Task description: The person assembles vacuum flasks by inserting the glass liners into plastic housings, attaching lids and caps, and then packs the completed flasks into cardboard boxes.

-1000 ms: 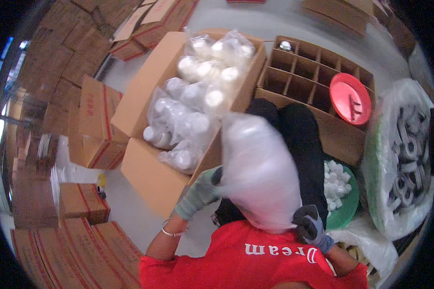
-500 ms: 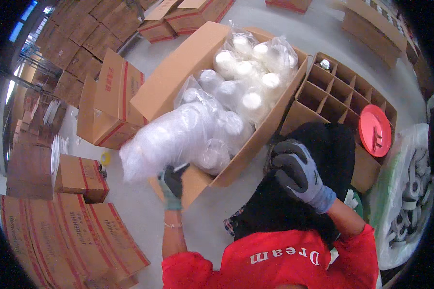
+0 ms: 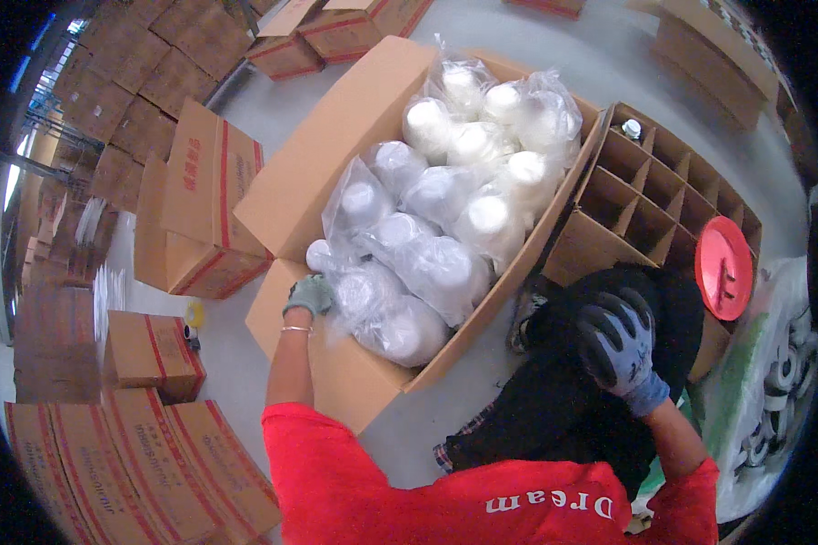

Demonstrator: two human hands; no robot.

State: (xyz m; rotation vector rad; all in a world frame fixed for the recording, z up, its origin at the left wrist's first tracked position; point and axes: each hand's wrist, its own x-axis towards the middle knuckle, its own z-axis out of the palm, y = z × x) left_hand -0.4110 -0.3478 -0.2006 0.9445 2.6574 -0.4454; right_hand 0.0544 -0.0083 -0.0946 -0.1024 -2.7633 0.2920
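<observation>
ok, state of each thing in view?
Large carton, open, filled
White bottles, bagged, inside it
Left hand, beside bottles, grip unclear
Right hand, open, empty
Divided carton, open
Red dish, resting on divided carton
Left carton, flaps open
Grey rings, heaped in clear plastic

At the lower left of the frame we see a row of flat brown cardboard cartons with red stripes [image 3: 136,463]; just above them sits a small red-striped brown carton [image 3: 150,354], near a yellow roll [image 3: 194,315]. Left of centre we have an open brown carton with red bands [image 3: 216,209]. Brown cartons [image 3: 159,73] stand stacked at upper left. At right we find a round red plastic dish [image 3: 725,259] and, lower, grey rings [image 3: 777,391] in clear plastic.
</observation>
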